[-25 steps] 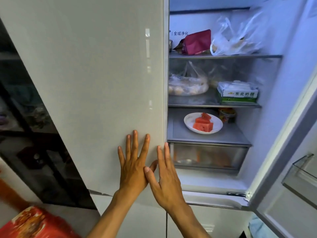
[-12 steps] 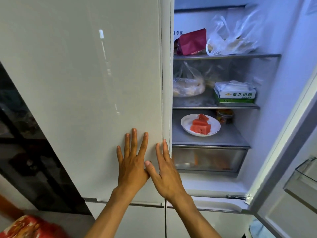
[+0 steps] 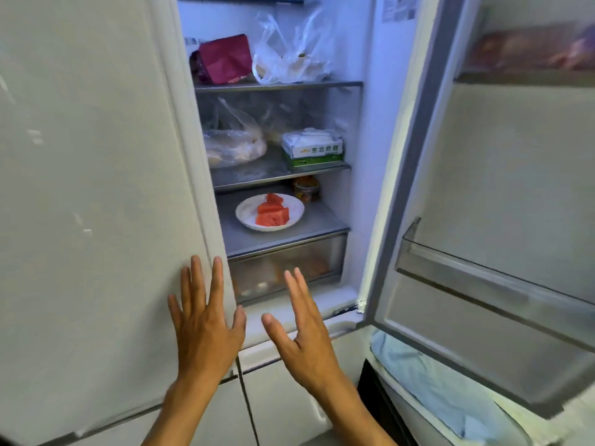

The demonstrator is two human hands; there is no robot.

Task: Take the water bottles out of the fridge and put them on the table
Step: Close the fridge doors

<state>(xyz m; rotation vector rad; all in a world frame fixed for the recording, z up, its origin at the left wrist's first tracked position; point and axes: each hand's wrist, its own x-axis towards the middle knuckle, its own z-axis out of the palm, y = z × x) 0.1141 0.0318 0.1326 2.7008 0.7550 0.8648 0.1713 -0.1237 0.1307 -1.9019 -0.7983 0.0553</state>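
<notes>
My right hand [image 3: 304, 329] has come off the left door [image 3: 96, 204] since a moment ago and now hovers in front of the open fridge, below the drawer [image 3: 289, 265], fingers spread and holding nothing. My left hand [image 3: 206, 326] is still flat on the left door's inner edge, fingers splayed, gripping nothing; that door has swung a little further toward me. Above my right hand, on the shelf over the drawer, sits a white plate [image 3: 248, 214] with watermelon pieces [image 3: 273, 212], and a small jar [image 3: 306, 189] stands just behind the plate. One shelf above the plate are a clear bag of food [image 3: 235, 143] and a green and white carton [image 3: 312, 149]. Higher still, over the plate, a red pouch [image 3: 225, 59] lies beside a crumpled plastic bag [image 3: 289, 56]. To the right of the plate, the right door [image 3: 515, 188] stands wide open with a clear door bin [image 3: 483, 278]. I see no water bottles on the shelves I can see.
</notes>
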